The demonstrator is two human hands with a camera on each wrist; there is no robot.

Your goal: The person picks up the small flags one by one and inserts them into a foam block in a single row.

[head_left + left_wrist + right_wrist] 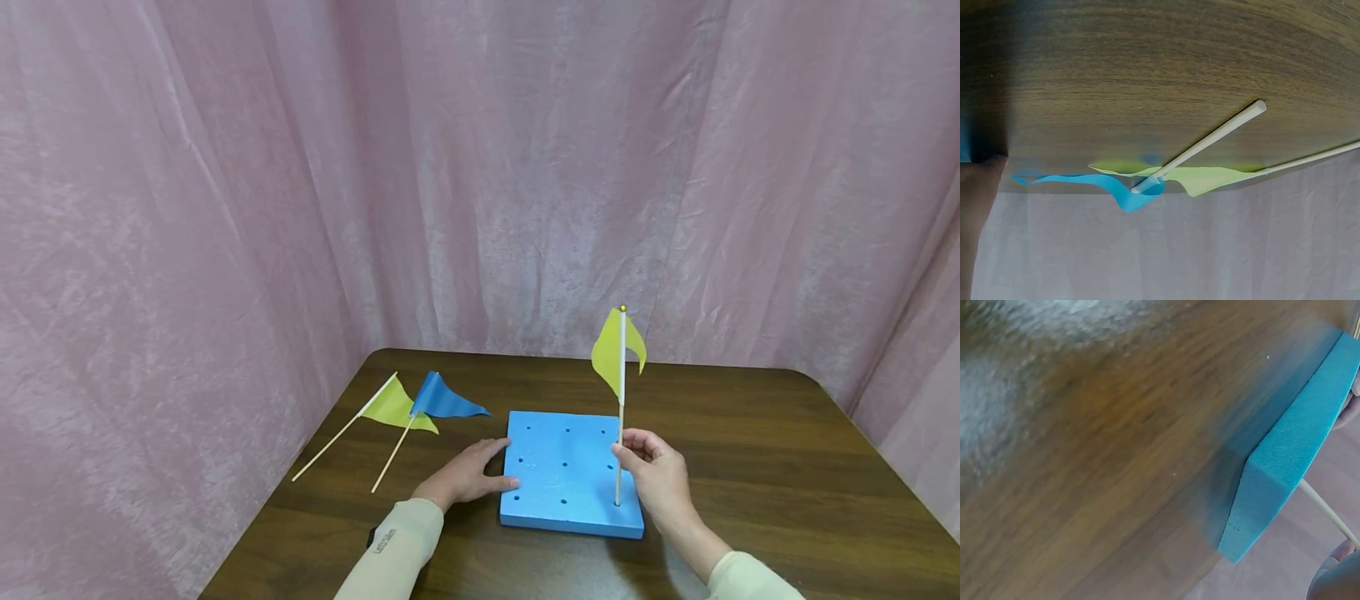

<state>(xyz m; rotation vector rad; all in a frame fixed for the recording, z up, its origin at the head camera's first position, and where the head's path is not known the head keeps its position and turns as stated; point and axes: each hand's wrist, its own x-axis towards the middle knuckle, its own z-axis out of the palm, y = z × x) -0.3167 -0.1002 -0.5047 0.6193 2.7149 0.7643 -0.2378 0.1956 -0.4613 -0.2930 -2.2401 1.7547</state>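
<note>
A blue foam board (543, 483) with rows of small holes lies flat on the table. A yellow pennant flag (608, 350) on a thin wooden stick stands upright, its lower end at the board's front right hole. My right hand (660, 479) pinches that stick between thumb and fingers, partway up. In the right wrist view the stick (1329, 512) meets the board's top face near a corner. My left hand (472, 475) rests against the board's left edge, thumb and fingers spread and touching it. In the left wrist view only part of the left hand (975, 219) shows.
Left of the board, a second yellow flag (390, 406) and a blue flag (446, 400) lie on the brown wooden table (787, 483), the blue one overlapping the yellow one. Pink curtains (525, 167) hang behind and beside the table.
</note>
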